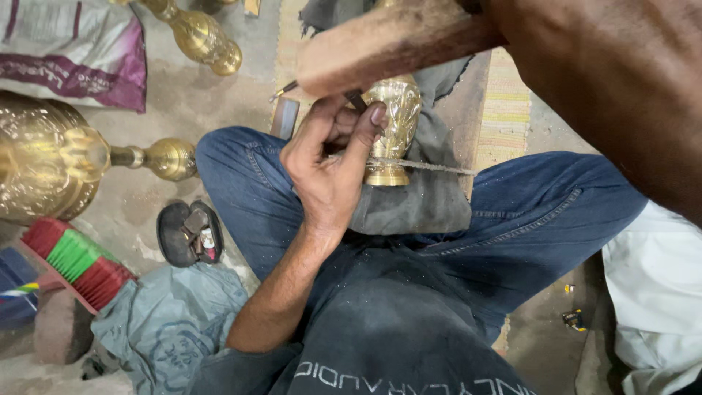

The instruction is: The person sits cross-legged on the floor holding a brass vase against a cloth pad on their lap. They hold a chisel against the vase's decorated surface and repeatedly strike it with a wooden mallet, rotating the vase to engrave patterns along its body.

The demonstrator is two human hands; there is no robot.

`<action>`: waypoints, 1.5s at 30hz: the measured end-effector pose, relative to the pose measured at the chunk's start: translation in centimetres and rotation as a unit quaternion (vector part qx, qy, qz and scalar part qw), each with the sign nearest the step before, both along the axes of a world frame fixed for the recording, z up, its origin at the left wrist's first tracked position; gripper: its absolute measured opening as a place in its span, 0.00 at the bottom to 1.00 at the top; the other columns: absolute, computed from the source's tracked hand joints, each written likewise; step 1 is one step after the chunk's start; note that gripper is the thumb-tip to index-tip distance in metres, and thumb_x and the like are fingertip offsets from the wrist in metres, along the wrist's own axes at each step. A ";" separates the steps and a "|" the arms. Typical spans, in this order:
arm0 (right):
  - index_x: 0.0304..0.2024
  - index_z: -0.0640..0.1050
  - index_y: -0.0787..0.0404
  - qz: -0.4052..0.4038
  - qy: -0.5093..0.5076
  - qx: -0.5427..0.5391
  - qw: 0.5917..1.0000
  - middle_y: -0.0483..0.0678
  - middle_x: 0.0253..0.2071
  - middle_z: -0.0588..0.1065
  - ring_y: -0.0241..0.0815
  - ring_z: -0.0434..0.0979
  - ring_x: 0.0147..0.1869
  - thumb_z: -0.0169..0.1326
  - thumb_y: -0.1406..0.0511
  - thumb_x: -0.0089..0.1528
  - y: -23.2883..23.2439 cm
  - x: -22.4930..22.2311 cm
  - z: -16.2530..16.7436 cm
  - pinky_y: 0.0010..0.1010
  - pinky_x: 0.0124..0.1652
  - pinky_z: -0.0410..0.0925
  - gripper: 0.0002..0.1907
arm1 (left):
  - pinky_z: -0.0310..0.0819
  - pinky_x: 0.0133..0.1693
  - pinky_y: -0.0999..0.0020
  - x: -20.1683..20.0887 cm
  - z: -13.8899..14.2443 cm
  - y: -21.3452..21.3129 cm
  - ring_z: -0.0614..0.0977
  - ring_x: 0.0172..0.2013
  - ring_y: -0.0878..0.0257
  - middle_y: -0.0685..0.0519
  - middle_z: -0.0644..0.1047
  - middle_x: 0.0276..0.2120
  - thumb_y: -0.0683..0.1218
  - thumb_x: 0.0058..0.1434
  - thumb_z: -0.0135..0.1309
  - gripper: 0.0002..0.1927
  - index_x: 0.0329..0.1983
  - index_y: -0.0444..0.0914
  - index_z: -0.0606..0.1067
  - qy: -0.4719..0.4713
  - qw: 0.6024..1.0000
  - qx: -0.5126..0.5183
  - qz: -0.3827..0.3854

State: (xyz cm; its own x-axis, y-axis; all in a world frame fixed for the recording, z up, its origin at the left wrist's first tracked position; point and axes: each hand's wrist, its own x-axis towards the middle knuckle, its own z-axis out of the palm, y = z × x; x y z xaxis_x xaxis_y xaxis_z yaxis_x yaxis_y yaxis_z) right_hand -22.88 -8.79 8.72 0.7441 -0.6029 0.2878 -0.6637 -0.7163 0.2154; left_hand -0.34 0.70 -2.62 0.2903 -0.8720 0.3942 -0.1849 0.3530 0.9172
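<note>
I sit cross-legged in blue jeans with a small engraved brass vase (397, 117) standing on a dark grey cloth (420, 208) over my lap. My left hand (330, 164) pinches a thin metal chisel (356, 99) against the vase's left side, fingertips touching the brass. A thin cord (431, 167) runs across the vase's base. My right forearm fills the top right, very close to the camera. My right hand (504, 25) grips a blurred wooden mallet (387, 40) raised above the vase; most of that hand is hidden.
A large brass vessel (44, 157) with a knobbed stem (170, 158) lies at left, another brass piece (205, 40) at the top. Nearby are a printed sack (73, 51), a red-and-green brush (77, 260), a dark dish of small tools (190, 234), a grey rag (168, 322) and a striped mat (501, 110).
</note>
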 end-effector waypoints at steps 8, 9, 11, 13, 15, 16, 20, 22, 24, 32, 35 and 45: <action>0.47 0.78 0.63 0.000 0.001 0.000 1.000 0.51 0.36 0.77 0.46 0.78 0.37 0.65 0.65 0.68 -0.1 0.0 0.1 0.34 0.39 0.70 0.10 | 0.80 0.37 0.78 -0.1 0.0 -0.1 0.84 0.34 0.72 0.53 0.83 0.33 0.38 0.68 0.65 0.15 0.56 0.31 0.77 0.009 1.000 0.017 -0.007; 0.47 0.78 0.63 0.000 0.001 -0.002 1.000 0.51 0.37 0.77 0.47 0.78 0.37 0.65 0.65 0.68 -0.2 0.0 0.1 0.34 0.39 0.70 0.11 | 0.80 0.37 0.77 -0.1 -0.1 -0.1 0.85 0.34 0.71 0.54 0.84 0.33 0.38 0.68 0.65 0.15 0.55 0.31 0.77 0.007 1.000 0.018 -0.012; 0.47 0.78 0.63 0.001 -0.001 0.003 1.000 0.52 0.37 0.77 0.47 0.78 0.37 0.65 0.65 0.68 -0.1 0.0 0.0 0.34 0.39 0.70 0.11 | 0.80 0.37 0.79 -0.1 -0.1 -0.1 0.84 0.34 0.72 0.53 0.83 0.32 0.39 0.69 0.66 0.14 0.54 0.31 0.77 -0.007 1.000 0.006 0.002; 0.47 0.78 0.63 -0.001 -0.002 0.004 1.000 0.52 0.37 0.77 0.48 0.78 0.38 0.65 0.65 0.68 -0.1 -0.1 0.0 0.35 0.39 0.70 0.11 | 0.79 0.36 0.80 -0.1 -0.2 -0.3 0.83 0.32 0.73 0.53 0.83 0.32 0.39 0.69 0.66 0.13 0.53 0.32 0.77 -0.009 1.000 0.005 0.008; 0.48 0.78 0.63 -0.001 -0.007 0.007 1.000 0.52 0.37 0.77 0.48 0.78 0.38 0.65 0.65 0.68 -0.1 -0.1 0.0 0.35 0.39 0.70 0.11 | 0.77 0.33 0.80 -0.1 -0.1 -0.3 0.83 0.29 0.74 0.54 0.84 0.32 0.39 0.68 0.66 0.12 0.52 0.32 0.78 0.001 1.000 0.024 0.012; 0.48 0.78 0.63 -0.002 -0.009 0.011 1.000 0.52 0.37 0.77 0.48 0.78 0.38 0.65 0.65 0.68 0.0 -0.1 -0.1 0.35 0.39 0.70 0.11 | 0.78 0.34 0.80 0.0 0.0 -0.2 0.83 0.31 0.74 0.54 0.84 0.34 0.39 0.69 0.65 0.13 0.55 0.32 0.77 0.009 1.000 0.026 -0.003; 0.48 0.78 0.64 -0.008 -0.012 0.018 1.000 0.53 0.38 0.77 0.49 0.78 0.39 0.66 0.65 0.67 0.1 0.0 0.1 0.36 0.40 0.70 0.12 | 0.79 0.36 0.80 0.1 0.2 0.0 0.84 0.34 0.74 0.54 0.84 0.36 0.39 0.71 0.63 0.16 0.60 0.32 0.77 0.013 0.999 0.026 -0.021; 0.48 0.78 0.64 -0.011 -0.011 0.016 1.000 0.53 0.38 0.77 0.49 0.78 0.39 0.66 0.65 0.67 0.2 0.0 0.3 0.36 0.40 0.70 0.12 | 0.80 0.36 0.80 0.1 0.2 0.0 0.85 0.34 0.73 0.53 0.84 0.37 0.39 0.70 0.64 0.16 0.59 0.32 0.77 0.000 1.000 0.017 -0.015; 0.48 0.78 0.64 -0.020 -0.011 0.022 1.000 0.53 0.38 0.77 0.50 0.79 0.39 0.66 0.65 0.67 0.4 0.0 0.5 0.37 0.40 0.70 0.12 | 0.80 0.36 0.80 0.1 0.1 0.0 0.85 0.35 0.73 0.52 0.84 0.40 0.40 0.70 0.65 0.16 0.58 0.33 0.77 -0.009 1.000 0.008 -0.015; 0.49 0.79 0.64 -0.091 -0.039 0.080 0.992 0.54 0.39 0.78 0.52 0.79 0.40 0.67 0.65 0.66 2.5 -0.8 1.2 0.39 0.41 0.70 0.13 | 0.82 0.35 0.76 1.2 0.6 -1.1 0.85 0.33 0.69 0.53 0.84 0.42 0.41 0.68 0.68 0.12 0.51 0.36 0.79 -0.081 0.994 -0.032 -0.067; 0.50 0.78 0.64 -0.085 -0.091 0.065 0.990 0.54 0.41 0.78 0.52 0.79 0.44 0.66 0.66 0.65 3.0 -0.8 0.3 0.39 0.43 0.70 0.14 | 0.84 0.38 0.74 2.4 1.7 -2.0 0.87 0.39 0.67 0.52 0.83 0.45 0.42 0.69 0.67 0.12 0.52 0.35 0.79 -0.156 0.973 -0.065 -0.156; 0.50 0.77 0.63 -0.091 -0.196 0.015 0.976 0.50 0.40 0.76 0.47 0.78 0.43 0.65 0.67 0.65 4.3 -2.7 -3.3 0.36 0.45 0.68 0.13 | 0.84 0.38 0.70 3.1 2.8 -3.3 0.87 0.38 0.65 0.53 0.83 0.41 0.46 0.70 0.65 0.12 0.52 0.37 0.79 -0.242 0.945 -0.048 -0.215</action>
